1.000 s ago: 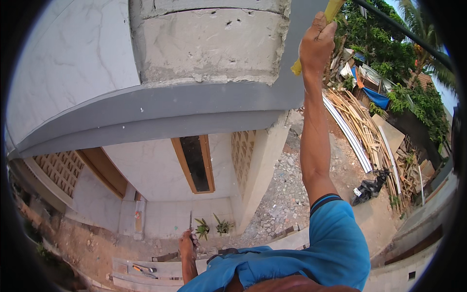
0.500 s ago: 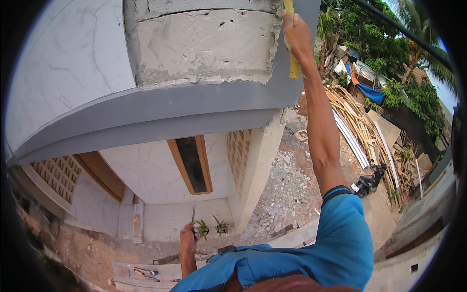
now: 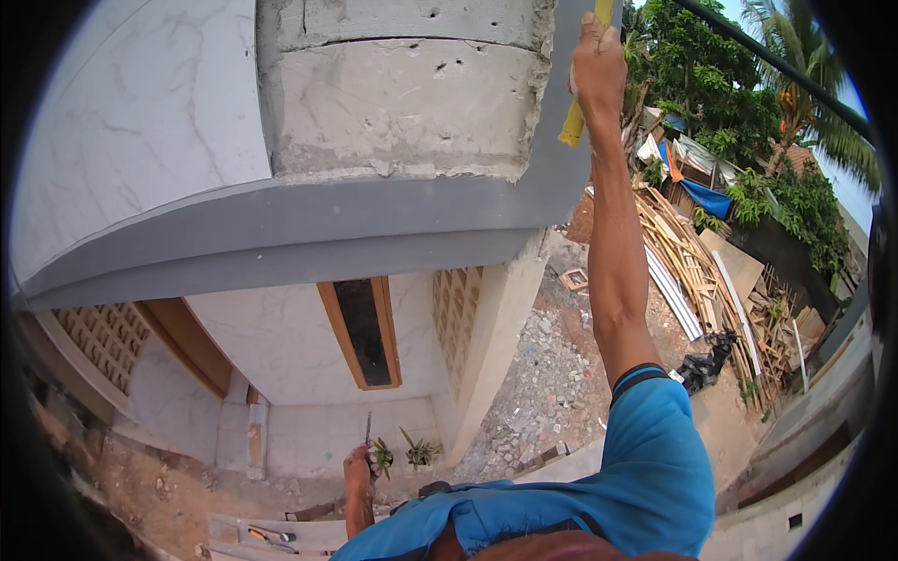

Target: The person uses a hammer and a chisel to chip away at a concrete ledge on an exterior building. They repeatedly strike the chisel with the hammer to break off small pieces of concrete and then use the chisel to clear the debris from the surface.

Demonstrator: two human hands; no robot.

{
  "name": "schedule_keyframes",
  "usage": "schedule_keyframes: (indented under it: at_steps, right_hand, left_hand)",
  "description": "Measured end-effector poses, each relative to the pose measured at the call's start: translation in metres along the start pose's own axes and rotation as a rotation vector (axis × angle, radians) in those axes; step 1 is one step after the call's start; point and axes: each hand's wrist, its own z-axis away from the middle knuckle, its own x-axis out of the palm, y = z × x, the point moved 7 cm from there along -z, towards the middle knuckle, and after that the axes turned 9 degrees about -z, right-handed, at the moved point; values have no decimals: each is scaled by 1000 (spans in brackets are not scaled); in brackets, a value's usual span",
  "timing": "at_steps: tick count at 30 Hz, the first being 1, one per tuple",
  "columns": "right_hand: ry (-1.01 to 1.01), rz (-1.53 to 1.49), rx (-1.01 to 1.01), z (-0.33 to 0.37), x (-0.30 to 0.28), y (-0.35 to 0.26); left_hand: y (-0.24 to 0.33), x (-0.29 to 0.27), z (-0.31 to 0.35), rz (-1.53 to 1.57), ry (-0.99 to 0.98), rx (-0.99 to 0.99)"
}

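My right hand (image 3: 599, 70) is raised at the top right, its fingers wrapped round a long yellow bar (image 3: 572, 124). The bar lies against the grey outer corner of the wall, its top running out of view. Left of it is a bare concrete block face (image 3: 412, 107) with a rough edge. Low in the picture, my left hand (image 3: 357, 469) is closed round a thin, dark, blade-like tool (image 3: 369, 428) that points up; its exact kind is too small to make out.
A grey ledge (image 3: 309, 220) runs below the blocks, beside marble-look panels (image 3: 159, 131). Far below are potted plants (image 3: 421, 451), rubble (image 3: 543, 383) and a pile of wooden poles (image 3: 697, 262). An orange-handled tool (image 3: 267, 535) lies on planks (image 3: 224, 528) at the lower left. A dark cable (image 3: 781, 65) crosses the upper right.
The wall and ledge sit slightly lower in view. My right hand and the yellow bar appear shifted right, and the bar's lower end tilts more to the left. Both hands keep their grip.
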Motion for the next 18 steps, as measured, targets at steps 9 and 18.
schedule_keyframes:
  at_steps: [9, 18]
  right_hand:
    - [35, 167, -125, -13, 8, 13]
    - [66, 12, -100, -31, 27, 2]
  left_hand:
    - [0, 10, -10, -7, -74, 12]
    - [-16, -1, -20, 11, -45, -44]
